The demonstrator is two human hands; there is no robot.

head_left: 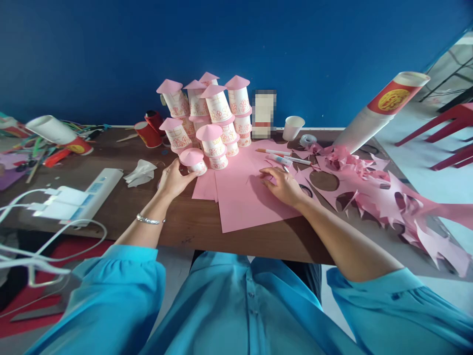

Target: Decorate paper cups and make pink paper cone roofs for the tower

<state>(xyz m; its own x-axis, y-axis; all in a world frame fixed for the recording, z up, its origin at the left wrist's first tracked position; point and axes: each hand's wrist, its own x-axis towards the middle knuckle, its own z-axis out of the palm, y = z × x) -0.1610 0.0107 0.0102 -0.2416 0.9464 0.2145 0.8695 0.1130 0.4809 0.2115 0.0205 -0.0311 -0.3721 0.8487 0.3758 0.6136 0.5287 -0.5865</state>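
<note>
Partly hiding it, left fingers (188, 178) grip a roofed cup (192, 157); right fingers (272, 172) lie parted near a half-covered dark loop (310, 190).

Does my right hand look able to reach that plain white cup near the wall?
Probably yes: only low items, like markers and pink paper, lie between the right hand and the cup.

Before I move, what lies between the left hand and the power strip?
The head view shows a crumpled white wad between left hand and power strip.
</note>
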